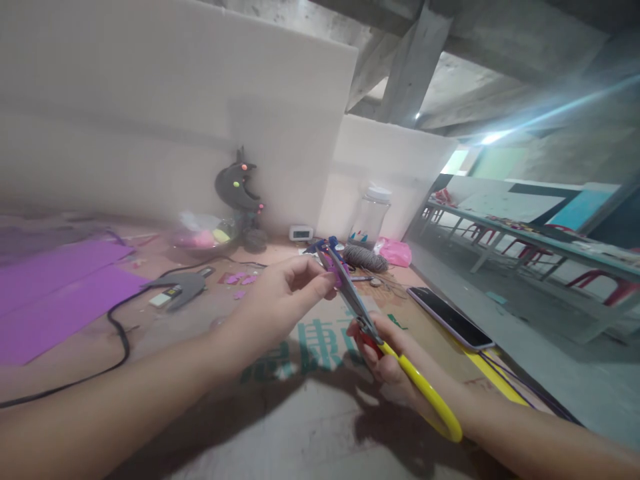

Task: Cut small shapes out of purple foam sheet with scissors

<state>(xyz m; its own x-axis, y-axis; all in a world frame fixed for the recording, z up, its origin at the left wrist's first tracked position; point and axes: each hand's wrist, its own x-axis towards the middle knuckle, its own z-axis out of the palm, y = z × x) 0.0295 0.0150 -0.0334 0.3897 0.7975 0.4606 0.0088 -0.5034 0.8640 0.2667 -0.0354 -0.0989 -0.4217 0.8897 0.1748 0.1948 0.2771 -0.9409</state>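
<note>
My left hand (295,287) pinches a small purple piece (339,275), mostly hidden by the fingers and the blades; whether it is paper or foam I cannot tell. In my right hand (395,350) are scissors (356,300) with yellow and red handles. Their blades point up and away, slightly parted, right at the purple piece. Several small purple cut-outs (240,279) lie on the table to the left of my left hand. Large purple sheets (60,293) spread over the table's left side.
A grey crescent cut-out (187,288) lies over a white-and-yellow box, with a black cable (120,333) nearby. Farther back are a dark moon ornament (237,187), a small clock (301,233), a clear bottle (370,217) and grey yarn (366,258). A phone (450,317) rests at the right edge.
</note>
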